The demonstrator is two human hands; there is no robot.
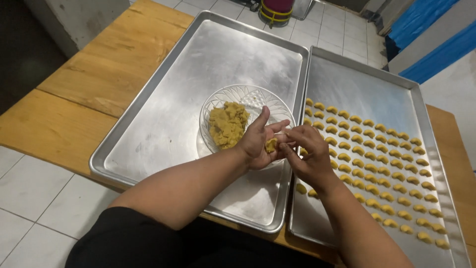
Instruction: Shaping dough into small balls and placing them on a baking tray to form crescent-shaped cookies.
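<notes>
My left hand (259,143) cups a small lump of yellow dough (270,145) in its palm, just over the near edge of a clear glass bowl (258,97). My right hand (306,151) reaches across, its fingertips pinching at that lump. The bowl holds a heap of the same yellow dough (227,124) and stands on the left metal tray (163,114). On the right metal tray (367,89) lie several rows of small crescent-shaped dough pieces (377,159), beside and under my right hand.
Both trays rest side by side on a wooden table (84,94) above a white tiled floor (34,198). A round dark container with yellow bands (275,10) stands on the floor at the back. Blue sheeting (426,30) is at the top right.
</notes>
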